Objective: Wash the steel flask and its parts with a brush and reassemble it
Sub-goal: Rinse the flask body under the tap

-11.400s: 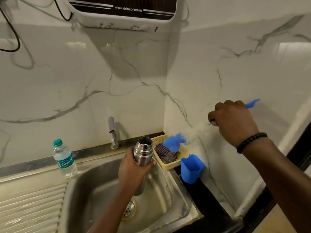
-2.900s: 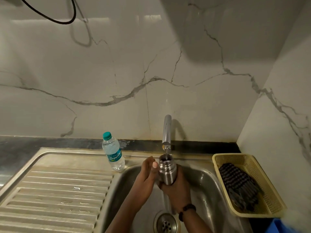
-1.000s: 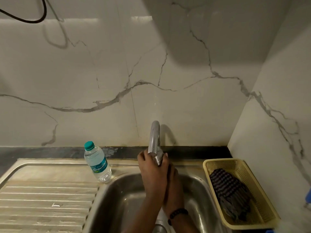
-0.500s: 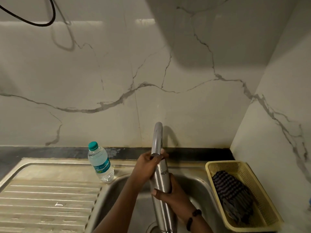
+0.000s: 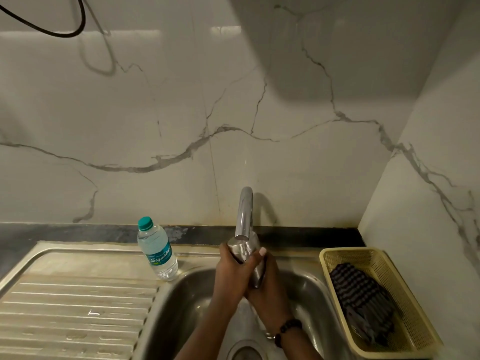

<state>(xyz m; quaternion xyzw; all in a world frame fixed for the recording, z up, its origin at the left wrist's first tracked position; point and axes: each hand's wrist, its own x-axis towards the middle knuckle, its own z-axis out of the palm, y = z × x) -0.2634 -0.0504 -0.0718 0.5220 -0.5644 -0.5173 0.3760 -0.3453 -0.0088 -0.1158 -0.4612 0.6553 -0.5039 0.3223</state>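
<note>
The shiny steel flask [image 5: 246, 258] is gripped by both hands, left [image 5: 231, 271] and right [image 5: 267, 284], under the silver tap [image 5: 244, 214] over the steel sink [image 5: 314, 289], and could be dropped if wet fingers slip.

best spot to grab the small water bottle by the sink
Grip the water bottle around its labelled middle, coming from the left over the drainboard. It stands upright, leaning slightly, with the sink basin and both hands close on its right.
</note>
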